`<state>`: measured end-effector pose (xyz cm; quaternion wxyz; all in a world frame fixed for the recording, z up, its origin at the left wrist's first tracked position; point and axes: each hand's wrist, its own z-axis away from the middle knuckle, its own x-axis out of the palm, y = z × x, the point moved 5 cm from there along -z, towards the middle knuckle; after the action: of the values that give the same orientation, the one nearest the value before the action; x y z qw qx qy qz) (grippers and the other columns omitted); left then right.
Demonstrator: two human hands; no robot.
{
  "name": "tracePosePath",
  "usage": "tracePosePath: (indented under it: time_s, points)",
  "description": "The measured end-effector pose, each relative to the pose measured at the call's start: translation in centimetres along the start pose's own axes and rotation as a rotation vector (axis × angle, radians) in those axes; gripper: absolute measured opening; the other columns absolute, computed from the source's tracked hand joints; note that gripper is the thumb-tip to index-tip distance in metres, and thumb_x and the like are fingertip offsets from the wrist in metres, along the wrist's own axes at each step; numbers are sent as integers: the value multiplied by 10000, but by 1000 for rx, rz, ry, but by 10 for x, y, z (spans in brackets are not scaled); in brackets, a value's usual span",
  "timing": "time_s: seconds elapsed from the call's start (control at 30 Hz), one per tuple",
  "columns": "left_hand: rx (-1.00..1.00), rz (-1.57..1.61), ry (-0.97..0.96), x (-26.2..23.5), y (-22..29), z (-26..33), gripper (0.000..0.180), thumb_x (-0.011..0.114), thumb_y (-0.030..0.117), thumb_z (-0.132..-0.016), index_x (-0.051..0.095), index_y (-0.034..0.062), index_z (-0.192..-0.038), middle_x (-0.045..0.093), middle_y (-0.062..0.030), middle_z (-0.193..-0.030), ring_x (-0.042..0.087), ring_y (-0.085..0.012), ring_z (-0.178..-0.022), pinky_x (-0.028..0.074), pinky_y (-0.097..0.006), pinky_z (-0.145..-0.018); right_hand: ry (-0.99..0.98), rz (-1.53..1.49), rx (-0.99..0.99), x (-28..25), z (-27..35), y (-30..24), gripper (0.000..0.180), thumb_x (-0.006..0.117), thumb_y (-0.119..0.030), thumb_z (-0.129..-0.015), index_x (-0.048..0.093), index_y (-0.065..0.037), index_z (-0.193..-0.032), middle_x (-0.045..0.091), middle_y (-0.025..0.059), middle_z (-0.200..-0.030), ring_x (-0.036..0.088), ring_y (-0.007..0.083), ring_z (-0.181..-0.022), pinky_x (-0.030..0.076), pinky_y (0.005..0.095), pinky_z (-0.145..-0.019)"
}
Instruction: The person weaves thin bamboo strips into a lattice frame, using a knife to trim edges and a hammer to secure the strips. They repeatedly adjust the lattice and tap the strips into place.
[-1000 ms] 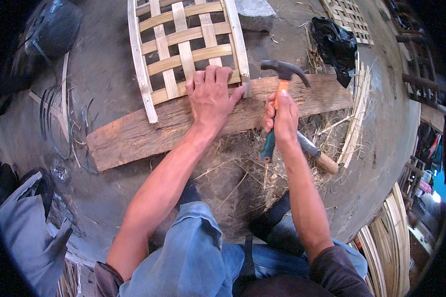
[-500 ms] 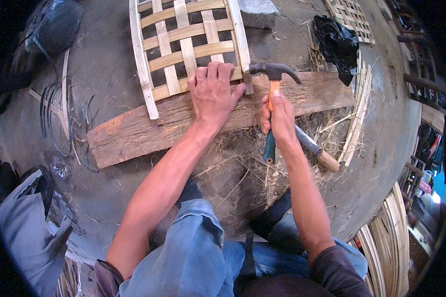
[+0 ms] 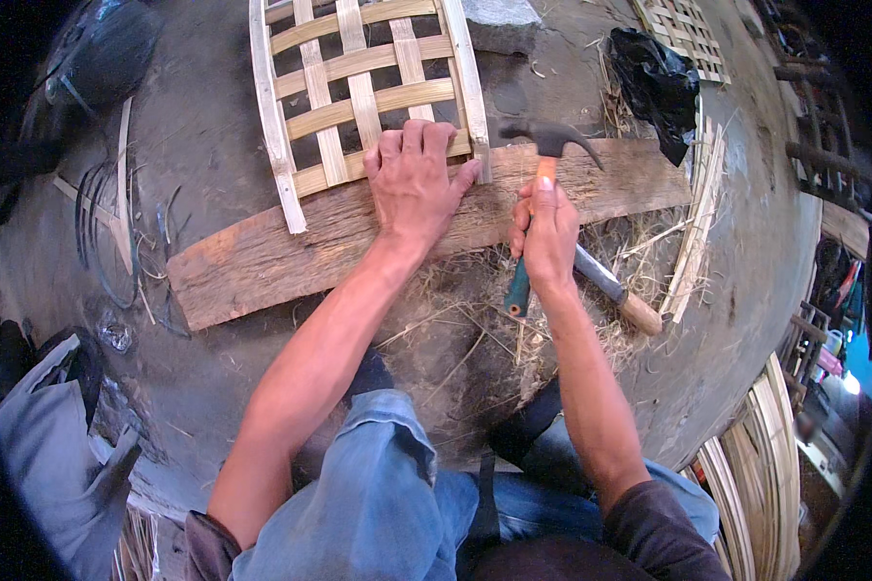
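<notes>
nearest the person, knees in blue jeans (image 3: 358, 474) were bent over the floor (image 3: 213, 382), and on the right a wooden-handled blade (image 3: 639, 315) lay among pale shavings (image 3: 610, 341). the right hand (image 3: 549, 237) was wrapped around the handle of a claw hammer (image 3: 550, 143), its thumb along the shaft. farther left, the left hand (image 3: 412, 189) rested on the near end of a woven panel (image 3: 361, 99), fingers bent and pressed together over the lowest cross strip (image 3: 310, 181), thumb reaching toward the right rail (image 3: 466, 87); whether the fingertips hooked beneath the strip, i cannot tell.

the panel's near end lay on a rough wooden board (image 3: 252, 276), the rest stretching away from the person. the hammer's blurred head was just beside the right rail, apart from it. the step in hand seemed to be tapping that rail sideways while the left hand braced the weave; the next move seemed to call for a short, level swing, clear of the thumb.

beyond lay a grey block (image 3: 499, 27), a black plastic bag (image 3: 654, 87) and a second woven panel (image 3: 688, 37).
</notes>
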<state>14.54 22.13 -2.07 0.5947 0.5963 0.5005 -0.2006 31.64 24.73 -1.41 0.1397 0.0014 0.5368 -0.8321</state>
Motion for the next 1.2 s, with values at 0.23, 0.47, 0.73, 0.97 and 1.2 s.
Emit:
tracePosePath:
  time_s: [0.23, 0.47, 0.73, 0.97, 1.2]
  points:
    - [-5, -8, 18, -1, 1, 0, 436, 778, 423, -795, 621, 177, -1119, 579, -25, -1073, 528, -258, -1026, 373, -441, -915, 37, 94, -8, -3, -3, -11, 395, 387, -374, -1101, 530, -30, -970, 480, 11, -613, 476, 101, -456, 384, 273, -395]
    - [16, 12, 26, -3, 1, -2, 433, 785, 398, -789, 625, 176, -1124, 586, -20, -1051, 542, -256, -1027, 383, -438, -923, 76, 323, -111, -3, 2, -12, 363, 456, -304, -1071, 588, 11, -948, 558, 102, -626, 565, 194, -547, 449, 390, -534]
    - [163, 63, -15, -14, -2, 12, 471, 766, 320, -819, 643, 145, -1238, 552, -71, -1243, 520, -284, -1164, 402, -445, -1005, 172, 520, -321, -9, 10, -3, 280, 510, -244, -1044, 583, 23, -996, 610, 227, -726, 608, 432, -650, 450, 481, -594]
    - [172, 46, -9, -12, -4, 15, 421, 713, 212, -840, 660, 105, -1244, 562, -84, -1235, 504, -307, -1235, 405, -457, -1060, 185, 585, -326, 8, 19, -27, 293, 510, -256, -1050, 569, 21, -978, 627, 276, -786, 617, 491, -724, 439, 528, -617]
    - [196, 75, 17, -13, -4, 16, 432, 690, 136, -814, 656, 91, -1242, 596, -100, -1218, 525, -324, -1237, 422, -454, -1081, 163, 618, -229, 16, 21, -30, 301, 519, -262, -1043, 580, 30, -1005, 642, 300, -834, 634, 493, -784, 454, 536, -647]
